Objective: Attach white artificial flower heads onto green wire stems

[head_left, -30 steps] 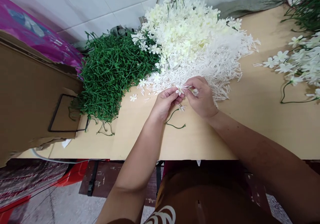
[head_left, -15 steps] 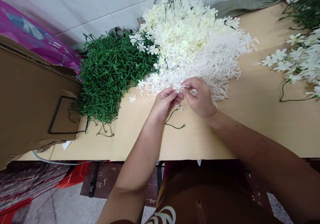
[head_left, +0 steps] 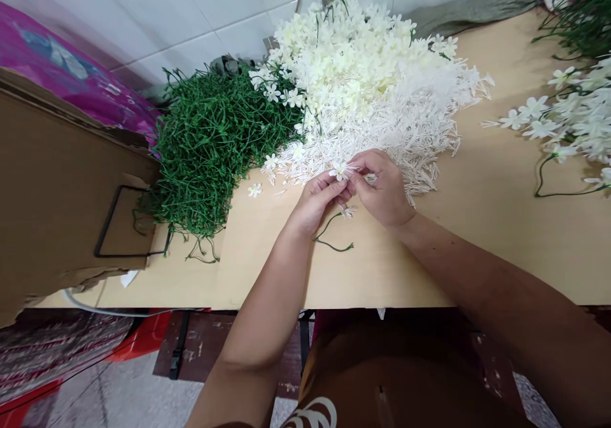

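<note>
Just in front of the white pile, my left hand (head_left: 312,207) and my right hand (head_left: 384,186) meet fingertip to fingertip. Between them sits a small white artificial flower (head_left: 339,171) with a pale yellow centre. My right thumb and forefinger pinch it at its right side, where thin white strands stick out. My left fingers are closed around its left and lower side. A branched green plastic stem (head_left: 329,243) hangs below my left fingers, partly hidden by them. One branch ends in a white spray (head_left: 348,212); another tip is bare.
Behind my hands lie a heap of white strands (head_left: 415,129) and white blossoms (head_left: 344,59). Green stems (head_left: 214,135) are piled at left, near a cardboard box (head_left: 62,193) and black wire frame (head_left: 107,221). Flowered stems (head_left: 582,113) lie at right. A loose blossom (head_left: 254,190) rests on the table.
My left fingers have shifted slightly right, closer to the right fingertips, and the white flower shows a little larger between them. Otherwise the scene looks the same.
</note>
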Available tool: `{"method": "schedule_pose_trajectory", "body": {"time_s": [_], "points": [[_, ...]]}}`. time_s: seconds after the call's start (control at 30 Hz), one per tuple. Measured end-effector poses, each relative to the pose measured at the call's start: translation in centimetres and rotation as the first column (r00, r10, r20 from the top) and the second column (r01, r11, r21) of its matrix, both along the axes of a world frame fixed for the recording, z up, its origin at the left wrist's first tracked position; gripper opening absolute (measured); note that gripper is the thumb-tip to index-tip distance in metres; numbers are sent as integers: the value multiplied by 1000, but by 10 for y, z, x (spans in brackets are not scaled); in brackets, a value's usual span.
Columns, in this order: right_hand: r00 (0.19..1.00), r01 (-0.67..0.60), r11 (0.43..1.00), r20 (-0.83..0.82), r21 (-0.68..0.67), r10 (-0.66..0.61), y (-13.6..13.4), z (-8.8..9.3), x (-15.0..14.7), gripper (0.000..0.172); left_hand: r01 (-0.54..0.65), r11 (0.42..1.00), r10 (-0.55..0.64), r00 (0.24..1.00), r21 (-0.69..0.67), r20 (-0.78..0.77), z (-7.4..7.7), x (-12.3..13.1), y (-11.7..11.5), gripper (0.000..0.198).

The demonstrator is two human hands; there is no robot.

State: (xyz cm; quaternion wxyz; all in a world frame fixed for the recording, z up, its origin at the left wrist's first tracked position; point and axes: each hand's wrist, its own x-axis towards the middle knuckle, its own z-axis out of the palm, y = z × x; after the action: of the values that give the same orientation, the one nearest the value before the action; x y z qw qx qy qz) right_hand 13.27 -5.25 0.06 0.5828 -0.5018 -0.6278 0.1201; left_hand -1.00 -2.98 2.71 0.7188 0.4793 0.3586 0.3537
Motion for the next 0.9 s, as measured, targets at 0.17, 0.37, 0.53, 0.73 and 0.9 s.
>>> {"method": "schedule_pose_trajectory", "body": {"time_s": [0.17,0.37,0.53,0.73,0.9], "points": [[1000,1,1000,13,24,-1,0,1,0,8,-18,1000,18,1000,-17,-18,2,1,-1,35],[1000,-18,1000,-9,-2,18,0,1,0,8,-29,1000,29,998,-5,-50,0,2,-1,14],[999,-40,999,-10,0,40,0,1,3,7,-41,999,41,998,-5,-38,1,4,-2,12],[999,-29,1000,32,-7,29,0,4,5,9,-60,998,60,996,3,-70,1,4,-2,25],[998,-26,1000,65,-15,27,0,4,6,9,-80,997,80,993,5,-91,1,4,-2,25]]}}
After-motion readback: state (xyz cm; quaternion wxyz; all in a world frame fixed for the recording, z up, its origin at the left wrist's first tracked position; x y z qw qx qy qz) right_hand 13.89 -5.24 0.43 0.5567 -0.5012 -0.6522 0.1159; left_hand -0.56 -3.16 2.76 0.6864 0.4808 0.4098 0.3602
